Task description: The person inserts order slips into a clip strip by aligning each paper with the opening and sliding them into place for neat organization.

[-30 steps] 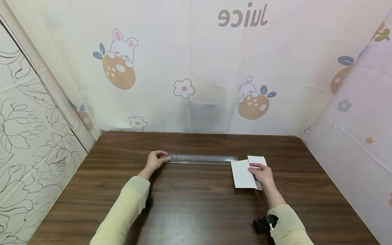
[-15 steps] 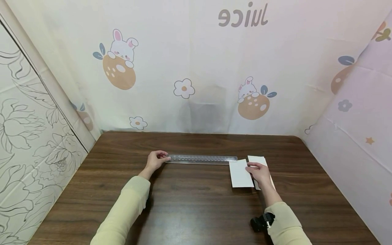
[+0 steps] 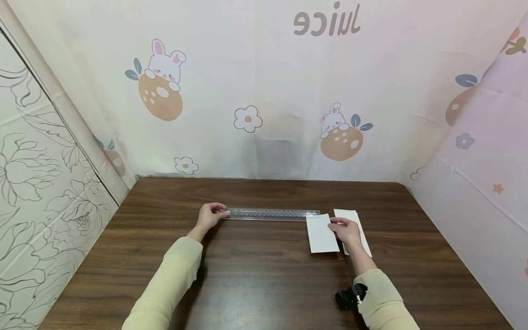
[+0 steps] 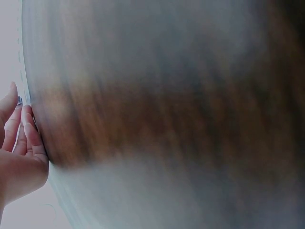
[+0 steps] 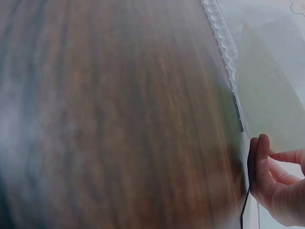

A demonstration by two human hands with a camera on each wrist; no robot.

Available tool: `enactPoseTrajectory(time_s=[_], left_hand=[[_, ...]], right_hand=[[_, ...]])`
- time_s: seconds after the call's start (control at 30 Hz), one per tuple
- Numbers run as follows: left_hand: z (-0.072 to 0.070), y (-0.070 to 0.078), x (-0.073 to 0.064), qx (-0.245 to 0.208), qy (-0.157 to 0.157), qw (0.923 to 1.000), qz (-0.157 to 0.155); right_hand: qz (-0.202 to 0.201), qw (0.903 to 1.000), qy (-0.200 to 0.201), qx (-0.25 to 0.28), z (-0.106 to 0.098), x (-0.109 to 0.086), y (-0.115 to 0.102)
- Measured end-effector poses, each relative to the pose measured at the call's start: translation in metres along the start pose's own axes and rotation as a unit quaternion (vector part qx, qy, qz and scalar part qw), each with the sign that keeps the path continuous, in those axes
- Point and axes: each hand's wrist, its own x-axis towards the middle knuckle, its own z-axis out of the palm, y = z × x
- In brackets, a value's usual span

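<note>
My left hand [image 3: 211, 216] grips the left end of a long clear plastic strip [image 3: 270, 214] with a ridged row along it, lying crosswise on the table. In the left wrist view the thumb and fingers of the left hand [image 4: 21, 152] show at the edge. My right hand [image 3: 345, 231] pinches the right edge of a white card [image 3: 322, 234], whose top left corner overlaps the strip's right end. A second white paper stack [image 3: 358, 224] lies under and behind that hand. The right wrist view shows the strip's bumpy edge [image 5: 221, 36] beyond the right fingers [image 5: 262, 152].
The brown wooden table [image 3: 255, 284] has rounded far corners. Behind it hangs a pale printed curtain [image 3: 214, 73], with more curtain on both sides. A black device [image 3: 350, 297] is strapped at the right wrist.
My right hand has slid the white card left, farther over the strip's end and apart from the other white stack. My left hand and the strip stay put.
</note>
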Motion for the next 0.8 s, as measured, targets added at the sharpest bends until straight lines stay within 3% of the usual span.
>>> enactPoseTrajectory(time_s=[0.8], left_hand=[[0.0008,-0.0003,0.0001,-0.002,-0.001,1.0000,-0.006]], right_hand=[[-0.009,0.9991,-0.026,-0.034,0.0070,-0.0051,-0.0044]])
